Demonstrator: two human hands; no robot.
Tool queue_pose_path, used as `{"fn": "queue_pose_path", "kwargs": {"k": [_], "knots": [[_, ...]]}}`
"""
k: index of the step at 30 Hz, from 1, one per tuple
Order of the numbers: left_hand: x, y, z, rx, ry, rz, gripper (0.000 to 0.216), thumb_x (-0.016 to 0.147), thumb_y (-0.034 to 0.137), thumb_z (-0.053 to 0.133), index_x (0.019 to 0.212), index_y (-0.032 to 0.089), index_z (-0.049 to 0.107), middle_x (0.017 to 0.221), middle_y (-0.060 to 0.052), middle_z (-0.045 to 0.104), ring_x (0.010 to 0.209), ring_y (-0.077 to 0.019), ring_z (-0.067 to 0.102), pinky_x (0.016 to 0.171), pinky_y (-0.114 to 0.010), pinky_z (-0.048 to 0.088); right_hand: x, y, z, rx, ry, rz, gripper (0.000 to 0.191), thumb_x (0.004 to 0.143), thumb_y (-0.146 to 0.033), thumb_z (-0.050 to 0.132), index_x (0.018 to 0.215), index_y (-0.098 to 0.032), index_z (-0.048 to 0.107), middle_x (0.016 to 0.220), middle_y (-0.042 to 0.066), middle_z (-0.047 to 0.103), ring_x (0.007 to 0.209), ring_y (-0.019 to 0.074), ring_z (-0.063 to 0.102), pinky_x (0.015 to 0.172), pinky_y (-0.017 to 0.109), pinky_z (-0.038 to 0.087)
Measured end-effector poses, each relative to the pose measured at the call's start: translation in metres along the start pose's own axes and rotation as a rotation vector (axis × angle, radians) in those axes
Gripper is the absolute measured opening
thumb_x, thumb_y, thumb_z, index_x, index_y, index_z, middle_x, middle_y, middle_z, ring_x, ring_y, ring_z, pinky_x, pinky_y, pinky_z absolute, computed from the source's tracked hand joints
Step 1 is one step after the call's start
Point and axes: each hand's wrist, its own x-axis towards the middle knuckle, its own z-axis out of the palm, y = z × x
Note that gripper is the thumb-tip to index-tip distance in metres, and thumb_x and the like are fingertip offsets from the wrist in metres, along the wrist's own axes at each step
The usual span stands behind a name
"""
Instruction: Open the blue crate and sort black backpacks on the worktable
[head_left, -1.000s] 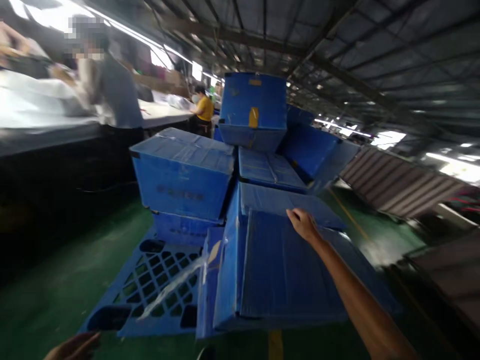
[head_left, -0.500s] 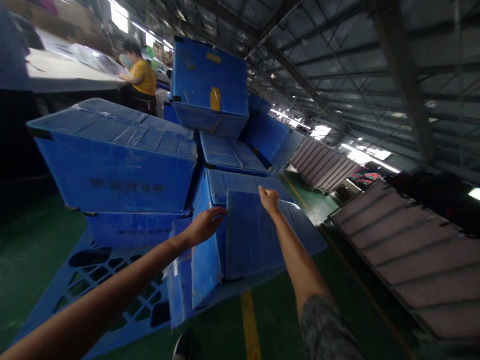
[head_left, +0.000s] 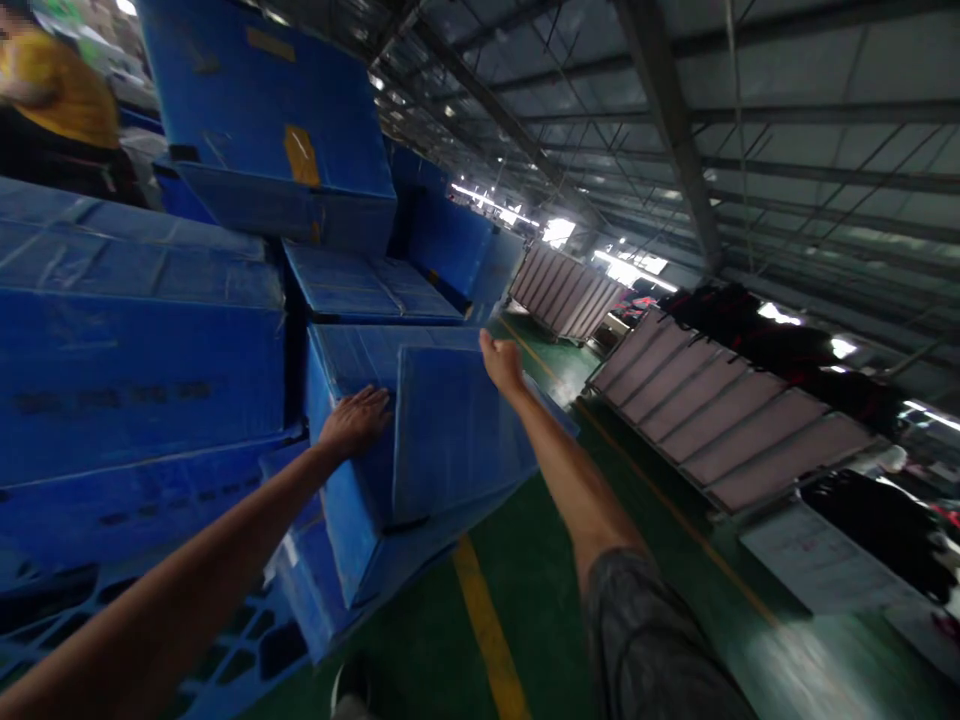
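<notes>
The right hand is closed on the top edge of a flat, rectangular blue panel, fingers curled down and pinching it near its right corner. The panel stands tilted at the front of a near blue box with straight sides and a scuffed top, in the middle of the scene. The left hand lies palm down with its fingers extended on this box, just beside the panel's left edge. A grey patterned sleeve covers the right upper arm. To the left, a large blue box with strips of clear tape across its top rests on a lower blue box bearing dark printed marks; a blue lattice pallet shows below them. Behind the near box is another blue box, and farther back a tall blue box carries a yellow tape patch. At the far left is a person in a yellow top. On the right, a long pinkish ribbed cart heaped with dark items stands on the green floor, well apart from the boxes.
</notes>
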Motion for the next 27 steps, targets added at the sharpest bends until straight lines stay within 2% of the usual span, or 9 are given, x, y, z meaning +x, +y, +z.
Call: {"fn": "queue_pose_path", "kwargs": {"k": [3,5,7,10,12,14,17,20,27], "knots": [[0.005,0.008,-0.002,0.104,-0.079,-0.041,0.038,0.096,0.021,0.051,0.13,0.004,0.056,0.148,-0.019,0.045,0.144,-0.0314,0.034,0.118,-0.052,0.027,-0.081,0.038,-0.086,-0.021,0.189,-0.019,0.069,0.107,-0.045,0.019,0.055,-0.014,0.053,0.057,0.004,0.049,0.059,0.0131,0.044,0.063,0.027,0.033],[0.007,0.011,-0.001,0.153,-0.076,-0.047,0.037,0.1,0.024,0.048,0.132,0.006,0.054,0.15,-0.018,0.043,0.145,-0.0289,0.032,0.118,-0.053,0.027,-0.154,0.068,-0.122,0.06,0.434,-0.135,0.066,0.103,-0.052,0.032,0.049,-0.017,0.045,0.048,0.0,0.043,0.049,0.0116,0.041,0.057,0.027,0.033],[0.007,0.015,0.002,0.202,-0.053,-0.036,0.034,0.101,0.025,0.048,0.129,0.008,0.056,0.15,-0.017,0.043,0.144,-0.0292,0.032,0.117,-0.055,0.028,-0.227,0.094,-0.129,0.067,0.326,-0.104,0.06,0.1,-0.05,0.045,0.05,-0.017,0.047,0.046,-0.002,0.042,0.045,0.0102,0.039,0.052,0.026,0.031],[0.005,0.03,0.015,0.265,-0.074,0.051,0.026,0.098,0.022,0.053,0.118,0.009,0.063,0.141,-0.016,0.052,0.14,-0.0321,0.037,0.116,-0.061,0.027,-0.315,0.116,-0.084,0.022,0.146,0.015,0.058,0.097,-0.055,0.048,0.052,-0.018,0.045,0.049,-0.003,0.044,0.046,0.0104,0.04,0.05,0.024,0.031],[0.003,0.044,0.03,0.275,-0.137,0.174,0.026,0.098,0.023,0.054,0.117,0.011,0.065,0.137,-0.015,0.056,0.138,-0.0312,0.042,0.117,-0.061,0.027,-0.351,0.117,-0.034,0.004,0.07,0.073,0.051,0.097,-0.058,0.046,0.068,-0.017,0.057,0.066,0.002,0.06,0.062,0.0156,0.055,0.061,0.026,0.041],[0.003,0.059,0.049,0.257,-0.217,0.329,0.028,0.099,0.025,0.052,0.122,0.014,0.064,0.139,-0.012,0.057,0.137,-0.0262,0.045,0.119,-0.051,0.029,-0.371,0.112,0.015,0.014,0.059,0.153,0.048,0.099,-0.058,0.039,0.089,-0.018,0.063,0.085,0.007,0.068,0.079,0.0213,0.064,0.072,0.03,0.047],[0.007,0.078,0.077,0.219,-0.302,0.494,0.03,0.101,0.024,0.049,0.126,0.015,0.062,0.14,-0.011,0.057,0.135,-0.021,0.047,0.118,-0.041,0.034,-0.377,0.104,0.069,0.054,0.075,0.306,0.05,0.101,-0.051,0.028,0.117,-0.015,0.059,0.107,0.014,0.069,0.095,0.0266,0.068,0.079,0.035,0.051],[0.017,0.093,0.098,0.209,-0.334,0.53,0.028,0.1,0.021,0.05,0.124,0.01,0.062,0.136,-0.014,0.058,0.131,-0.0228,0.051,0.114,-0.045,0.038,-0.366,0.098,0.1,0.109,0.013,0.412,0.052,0.1,-0.041,0.023,0.134,-0.01,0.047,0.115,0.018,0.068,0.095,0.0294,0.07,0.078,0.038,0.051],[0.039,0.118,0.113,0.314,-0.38,0.47,0.026,0.097,0.032,0.06,0.111,0.01,0.066,0.12,-0.012,0.066,0.121,-0.025,0.058,0.108,-0.05,0.045,-0.338,0.08,0.116,0.09,-0.098,0.543,0.047,0.09,-0.017,0.026,0.133,-0.007,0.043,0.093,0.019,0.072,0.082,0.0326,0.072,0.068,0.039,0.048]]}}
